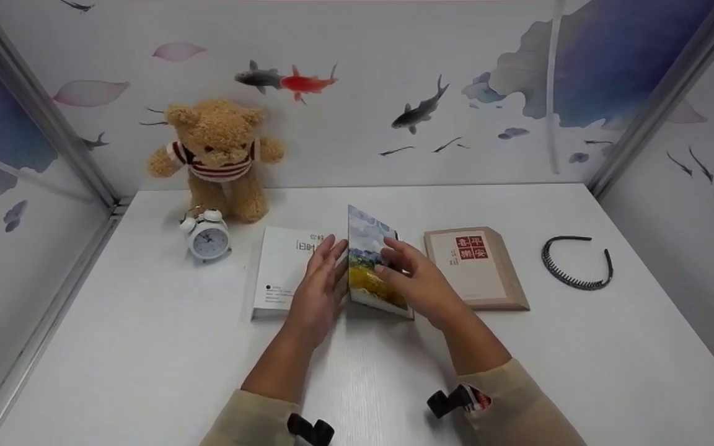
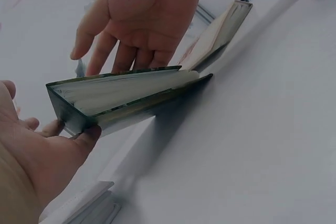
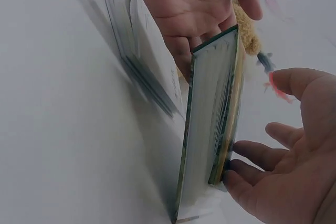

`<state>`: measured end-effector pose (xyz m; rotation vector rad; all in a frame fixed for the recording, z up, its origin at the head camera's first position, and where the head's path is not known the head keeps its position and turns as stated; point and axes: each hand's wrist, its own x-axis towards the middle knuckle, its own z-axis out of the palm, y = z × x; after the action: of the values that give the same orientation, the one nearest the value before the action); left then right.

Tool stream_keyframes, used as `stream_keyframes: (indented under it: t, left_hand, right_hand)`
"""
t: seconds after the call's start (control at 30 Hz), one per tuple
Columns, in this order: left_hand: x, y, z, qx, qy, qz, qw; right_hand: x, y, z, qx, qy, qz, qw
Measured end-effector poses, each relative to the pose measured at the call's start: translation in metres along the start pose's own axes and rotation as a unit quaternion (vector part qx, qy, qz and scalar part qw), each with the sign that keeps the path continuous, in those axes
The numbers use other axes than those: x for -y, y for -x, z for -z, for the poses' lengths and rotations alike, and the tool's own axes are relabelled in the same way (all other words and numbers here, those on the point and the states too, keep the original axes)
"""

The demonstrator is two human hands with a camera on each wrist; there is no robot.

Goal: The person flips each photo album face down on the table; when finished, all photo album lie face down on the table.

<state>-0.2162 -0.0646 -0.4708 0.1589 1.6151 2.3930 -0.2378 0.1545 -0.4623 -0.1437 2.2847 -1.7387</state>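
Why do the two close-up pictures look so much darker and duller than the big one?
Head view: bright, even light, soft shadows, the painted book a little soft. Left wrist view: dim and bluish, with a dark shadow on the table beside the book. Right wrist view: similarly dull, the book's page edges streaked with blur.

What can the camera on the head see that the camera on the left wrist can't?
Only the head view shows the teddy bear, the alarm clock, the black headband and the painted cover of the middle book.

Only the left wrist view shows that book's page edges from close by, tilted up off the table.

Both show the left hand and right hand with straight fingers on either side of the painted book, and the tan book lying beyond it.
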Motion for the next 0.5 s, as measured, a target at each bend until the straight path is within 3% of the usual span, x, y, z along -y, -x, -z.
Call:
stream_keyframes:
  t: [0.13,0.27,0.4,0.5]
  left_hand:
    - [-0.003,0.002,-0.002,-0.008,0.031,-0.010,0.9994]
    - [-0.006,0.004,-0.004,-0.007,0.048,-0.026,0.9985]
    - [-0.008,0.005,-0.008,0.018,0.029,-0.042,0.9985]
    - [-0.009,0.006,-0.011,0.039,-0.003,-0.044,0.9983]
  right_hand:
    - [0.007,0.004,-0.005,0.000,-0.021,0.032,0.999]
    - [0.014,0.009,-0.008,0.010,-0.076,0.068,0.995]
    - [0.016,0.011,-0.009,0.003,-0.121,0.067,0.990]
    - [0.014,0.011,-0.008,-0.012,-0.125,0.060,0.990]
